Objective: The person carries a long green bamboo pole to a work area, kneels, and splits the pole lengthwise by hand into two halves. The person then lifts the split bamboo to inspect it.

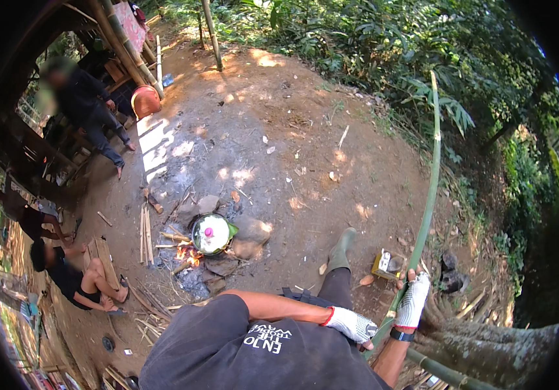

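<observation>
A long green bamboo pole [430, 201] slants from my hands up toward the bushes on the right, its thin end far off. My left hand [349, 325], in a white dotted work glove with a red cuff, reaches across my body and is closed around the pole's near part. Farther up the pole, my right hand [413, 300] wears a matching glove and grips it from the right side. A watch [401, 335] circles the right wrist. Below the right forearm lies a thicker bamboo stem [445, 373]. The pole's near end is partly hidden by my body.
A pot [213, 234] with a pink-knobbed lid sits over a wood fire [189, 257] among stones [250, 238]. A yellow tin [383, 265] stands near my boot [341, 250]. People are at left: one standing [87, 97], one seated [78, 276]. A tree trunk [487, 348] lies at right.
</observation>
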Action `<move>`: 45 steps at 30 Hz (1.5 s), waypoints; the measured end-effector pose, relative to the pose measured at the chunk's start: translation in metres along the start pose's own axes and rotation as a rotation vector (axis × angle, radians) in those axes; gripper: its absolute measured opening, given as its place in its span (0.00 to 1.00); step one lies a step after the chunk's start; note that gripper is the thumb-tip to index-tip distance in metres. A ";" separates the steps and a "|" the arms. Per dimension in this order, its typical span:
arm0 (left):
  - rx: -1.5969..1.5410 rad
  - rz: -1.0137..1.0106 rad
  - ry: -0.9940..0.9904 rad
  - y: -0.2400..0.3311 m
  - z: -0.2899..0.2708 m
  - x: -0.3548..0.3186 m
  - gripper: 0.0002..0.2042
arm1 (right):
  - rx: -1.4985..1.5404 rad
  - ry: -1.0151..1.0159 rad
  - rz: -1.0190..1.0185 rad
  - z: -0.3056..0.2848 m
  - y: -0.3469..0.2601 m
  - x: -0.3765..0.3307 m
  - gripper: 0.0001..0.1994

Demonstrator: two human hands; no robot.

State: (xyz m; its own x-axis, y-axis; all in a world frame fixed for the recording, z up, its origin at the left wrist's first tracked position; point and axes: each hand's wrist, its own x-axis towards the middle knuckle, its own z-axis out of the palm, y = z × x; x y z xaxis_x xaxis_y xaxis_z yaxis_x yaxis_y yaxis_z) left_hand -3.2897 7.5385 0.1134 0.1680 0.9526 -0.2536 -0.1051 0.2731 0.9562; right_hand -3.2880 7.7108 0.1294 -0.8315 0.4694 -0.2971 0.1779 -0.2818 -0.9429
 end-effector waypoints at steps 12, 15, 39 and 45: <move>-0.414 0.243 0.422 0.045 -0.374 0.057 0.24 | -0.367 -0.285 0.133 0.179 -0.112 0.397 0.17; -0.474 0.249 0.523 0.055 -0.442 0.066 0.24 | -0.459 -0.393 0.149 0.221 -0.128 0.485 0.17; -0.302 0.066 1.229 -0.015 -1.144 -0.066 0.07 | -1.181 -0.631 -0.438 0.614 -0.098 1.122 0.14; -1.518 0.342 2.120 -0.097 -1.216 -0.123 0.09 | -1.010 -0.417 -0.970 0.788 -0.200 1.295 0.15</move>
State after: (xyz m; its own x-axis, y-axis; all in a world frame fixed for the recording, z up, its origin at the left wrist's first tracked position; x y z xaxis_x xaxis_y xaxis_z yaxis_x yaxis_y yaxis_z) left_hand -4.4920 7.5574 -0.1253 -0.4819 -0.3849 -0.7871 -0.2784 -0.7845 0.5541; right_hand -4.8145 7.7160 0.0520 -0.8952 -0.1917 0.4022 -0.3896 0.7748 -0.4979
